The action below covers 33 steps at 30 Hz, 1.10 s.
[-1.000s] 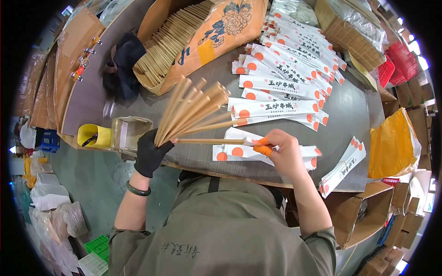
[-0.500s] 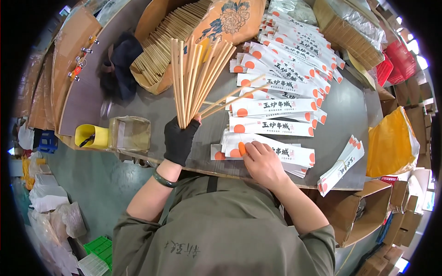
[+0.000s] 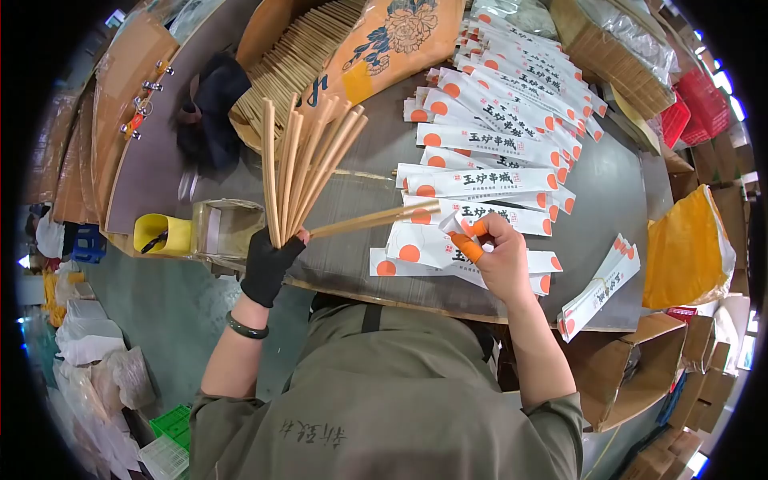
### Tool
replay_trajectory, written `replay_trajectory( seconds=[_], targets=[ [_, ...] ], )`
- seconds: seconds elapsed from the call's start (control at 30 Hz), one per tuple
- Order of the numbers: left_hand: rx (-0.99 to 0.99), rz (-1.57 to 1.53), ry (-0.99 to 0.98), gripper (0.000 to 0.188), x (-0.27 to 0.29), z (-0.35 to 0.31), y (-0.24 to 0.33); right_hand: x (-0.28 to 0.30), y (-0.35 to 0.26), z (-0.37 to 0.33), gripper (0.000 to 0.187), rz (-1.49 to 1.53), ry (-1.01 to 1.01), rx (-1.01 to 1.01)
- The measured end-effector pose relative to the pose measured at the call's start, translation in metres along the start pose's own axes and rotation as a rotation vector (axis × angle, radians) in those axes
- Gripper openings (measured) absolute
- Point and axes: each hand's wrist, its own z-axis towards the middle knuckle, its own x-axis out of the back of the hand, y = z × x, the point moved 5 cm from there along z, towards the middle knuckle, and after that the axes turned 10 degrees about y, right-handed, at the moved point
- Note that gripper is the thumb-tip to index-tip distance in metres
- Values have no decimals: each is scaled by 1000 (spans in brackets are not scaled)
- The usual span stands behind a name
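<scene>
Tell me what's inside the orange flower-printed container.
Thin wooden sticks lie stacked in the container. Only the top ones show; whatever is beneath is covered. The fanned sticks in the left hand also hide part of its near end.

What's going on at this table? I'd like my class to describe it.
Someone's left hand, in a black glove, grips a fan of wooden sticks. The right hand, its fingers partly covered in orange, pinches a white sleeve near some stick tips. More sleeves lie overlapping on the table, beside a flower-printed container of sticks.
</scene>
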Motion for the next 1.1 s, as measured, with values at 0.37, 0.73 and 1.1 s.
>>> replay_trajectory(
  seconds=[0.37, 0.73, 1.1],
  targets=[
    [-166, -226, -215, 19, -56, -4, 34, -29, -60, -17, 17, -296, 49, 888],
    [-176, 110, 154, 27, -70, 13, 12, -47, -14, -44, 39, -756, -231, 849],
    [22, 46, 90, 24, -32, 2, 0, -17, 2, -20, 18, -223, 9, 433]
  ],
)
